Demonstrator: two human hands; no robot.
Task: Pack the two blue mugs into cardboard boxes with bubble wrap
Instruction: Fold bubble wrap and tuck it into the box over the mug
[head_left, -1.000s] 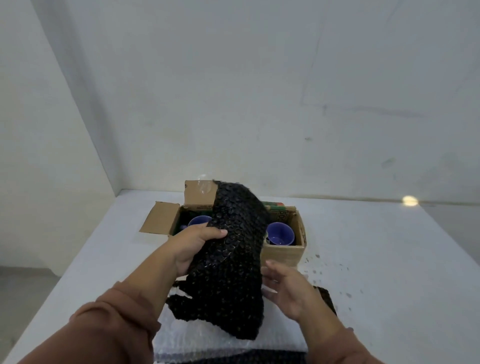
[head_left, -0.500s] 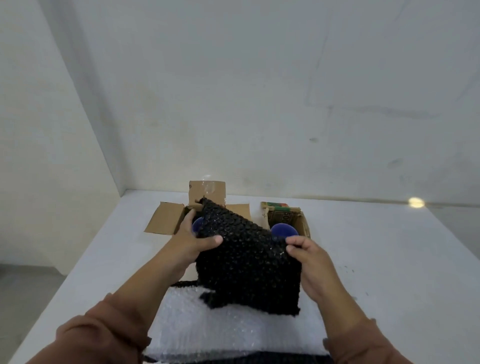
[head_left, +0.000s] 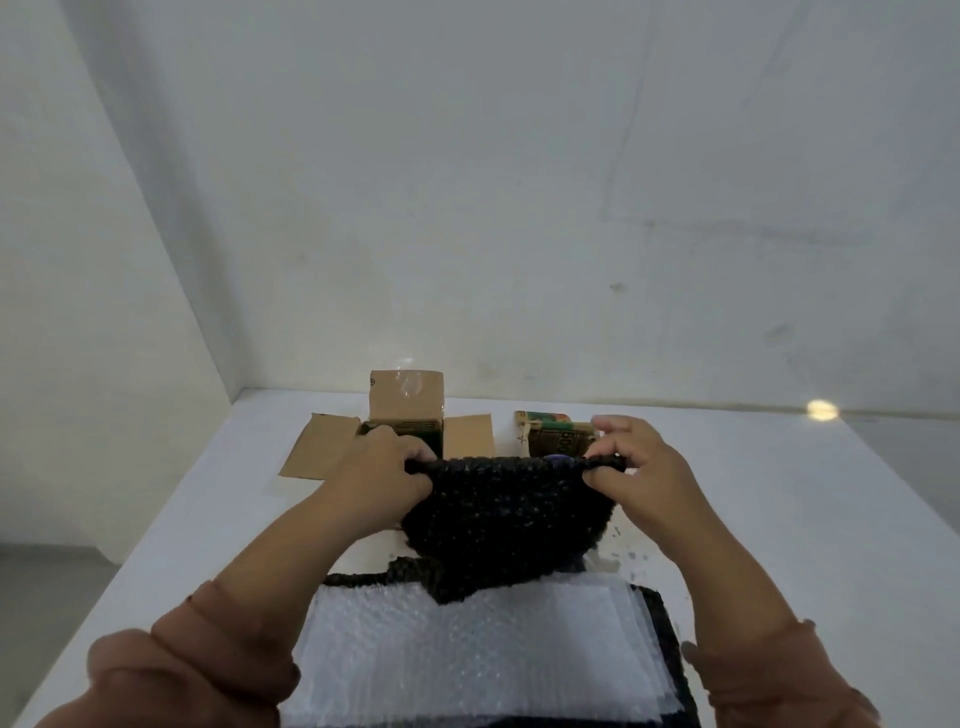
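White worktop (head_left: 779, 519) carries it all: two cardboard boxes (head_left: 410, 415) sit just beyond the black bubble wrap sheet (head_left: 498, 509), its long edge stretched crosswise, left hand (head_left: 384, 473) and right hand (head_left: 639, 467) each pinched on a top corner. One blue mug (head_left: 558, 458) peeks above that edge; the other is hidden. Clear bubble wrap (head_left: 467, 654) lies nearer.
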